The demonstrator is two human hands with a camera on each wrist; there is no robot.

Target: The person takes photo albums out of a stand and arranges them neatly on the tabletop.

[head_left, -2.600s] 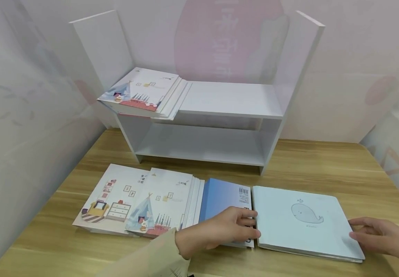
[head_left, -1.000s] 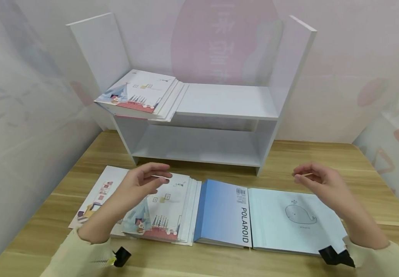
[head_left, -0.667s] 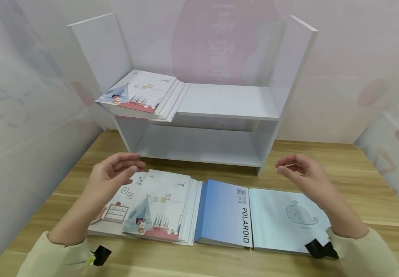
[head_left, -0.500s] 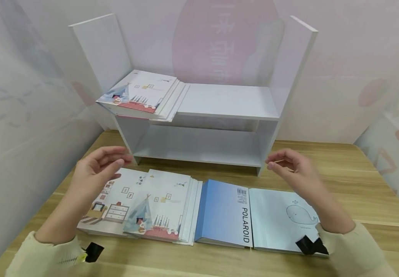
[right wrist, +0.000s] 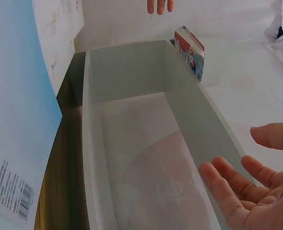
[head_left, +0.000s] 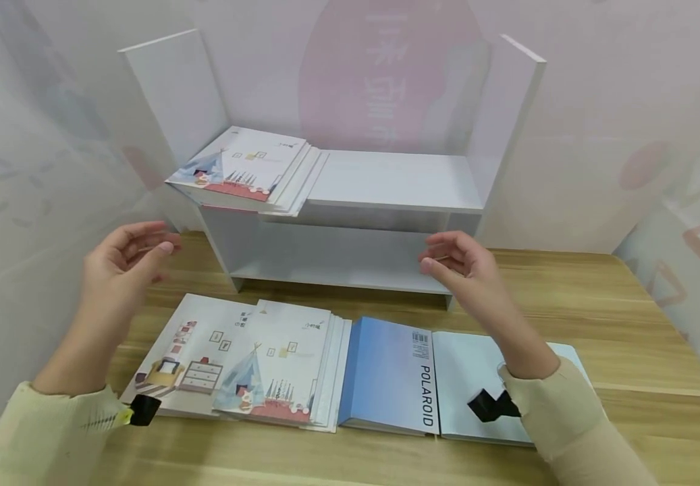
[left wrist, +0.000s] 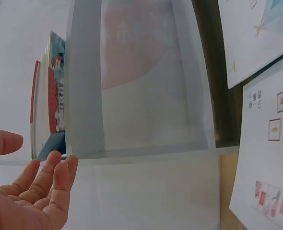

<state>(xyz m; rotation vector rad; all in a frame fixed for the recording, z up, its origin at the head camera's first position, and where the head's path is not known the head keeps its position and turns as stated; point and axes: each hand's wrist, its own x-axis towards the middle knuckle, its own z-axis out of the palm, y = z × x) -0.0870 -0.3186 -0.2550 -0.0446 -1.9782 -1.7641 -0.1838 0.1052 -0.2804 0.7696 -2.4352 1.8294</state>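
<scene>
Both hands hover empty above the wooden table (head_left: 599, 304), fingers loosely curved. My left hand (head_left: 149, 246) is raised left of the white shelf unit (head_left: 386, 182), palm turned inward (left wrist: 31, 191). My right hand (head_left: 437, 253) floats in front of the shelf's lower opening, palm open (right wrist: 247, 191). A stack of illustrated booklets (head_left: 246, 169) lies on the upper shelf's left end. Below the hands, more booklets (head_left: 252, 364), a blue POLAROID album (head_left: 392, 371) and a pale blue book (head_left: 465, 364) lie side by side. My right forearm hides part of the pale book.
Pale patterned wall panels (head_left: 34, 169) close in the left, back and right sides. The shelf's tall side boards (head_left: 507, 101) stand above the upper shelf. The lower shelf (head_left: 350, 270) holds nothing. Black wrist straps (head_left: 489, 405) sit on both sleeves.
Both hands have left the album and the pale book, risen off the table and moved toward the shelf. The left hand drifted left, the right hand drifted left and forward. The books stayed put.
</scene>
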